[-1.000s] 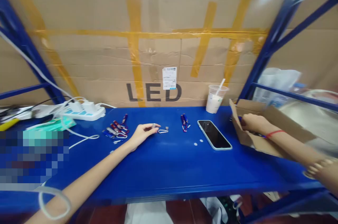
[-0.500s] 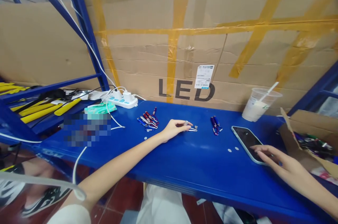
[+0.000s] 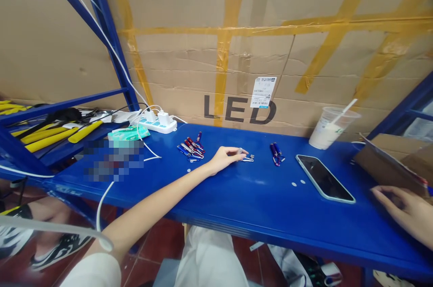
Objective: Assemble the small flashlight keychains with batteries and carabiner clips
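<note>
My left hand (image 3: 227, 160) rests over the middle of the blue table, thumb and fingertips pinched on a small silver keychain flashlight (image 3: 241, 151). Its carabiner clip (image 3: 248, 159) sticks out to the right of the fingertips; the fingers hide part of the body. My right hand (image 3: 407, 212) is at the right edge of the view, in front of the cardboard box (image 3: 385, 161). Its fingers are loosely curved, with a gap between thumb and fingers and nothing visible in them. A phone (image 3: 324, 179) with a dark screen lies left of that hand.
Several red, blue and silver keychain flashlights (image 3: 192, 148) lie left of my left hand, with blue ones (image 3: 276, 153) to its right. Small white discs (image 3: 298, 183) dot the table (image 3: 237, 206). A plastic cup (image 3: 329, 129), power strip (image 3: 162, 125) and tissue pack (image 3: 126, 134) stand behind.
My right hand has left the phone and moved right to the front of the box. The box's contents no longer show. My left hand keeps its pinch in about the same place.
</note>
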Demonstrator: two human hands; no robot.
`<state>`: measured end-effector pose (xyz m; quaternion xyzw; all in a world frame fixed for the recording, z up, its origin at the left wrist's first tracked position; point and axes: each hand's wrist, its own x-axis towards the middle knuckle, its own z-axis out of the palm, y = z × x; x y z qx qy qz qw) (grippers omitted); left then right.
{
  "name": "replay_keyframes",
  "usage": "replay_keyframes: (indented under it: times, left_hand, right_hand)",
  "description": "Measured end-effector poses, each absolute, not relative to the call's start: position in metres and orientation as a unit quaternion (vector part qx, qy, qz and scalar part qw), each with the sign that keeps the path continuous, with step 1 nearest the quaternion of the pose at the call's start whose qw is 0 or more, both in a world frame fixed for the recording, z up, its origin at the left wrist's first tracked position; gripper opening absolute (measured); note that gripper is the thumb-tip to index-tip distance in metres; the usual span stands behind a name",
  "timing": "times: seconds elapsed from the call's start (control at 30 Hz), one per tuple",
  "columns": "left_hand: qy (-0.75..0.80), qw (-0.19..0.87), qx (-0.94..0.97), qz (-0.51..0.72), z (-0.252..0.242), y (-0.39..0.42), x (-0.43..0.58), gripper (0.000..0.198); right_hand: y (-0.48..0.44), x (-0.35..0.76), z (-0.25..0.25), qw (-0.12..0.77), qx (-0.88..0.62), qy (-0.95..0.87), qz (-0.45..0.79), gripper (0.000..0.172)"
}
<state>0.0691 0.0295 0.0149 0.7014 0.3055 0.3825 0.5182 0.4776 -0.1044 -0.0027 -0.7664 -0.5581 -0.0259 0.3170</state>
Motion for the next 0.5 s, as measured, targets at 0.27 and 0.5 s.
replay_keyframes:
  times: [0.27, 0.5]
  left_hand:
    - [0.306, 0.495, 0.72, 0.379, 0.011, 0.03, 0.071, 0.041]
    - [0.311, 0.453, 0.748, 0.372, 0.011, 0.029, 0.073, 0.036]
  right_hand:
    - [-0.107, 0.486, 0.012, 0.257, -0.799, -0.544, 0.006, 0.027]
    - [-0.066, 0.369, 0.034, 0.361, -0.671, -0.637, 0.114, 0.043]
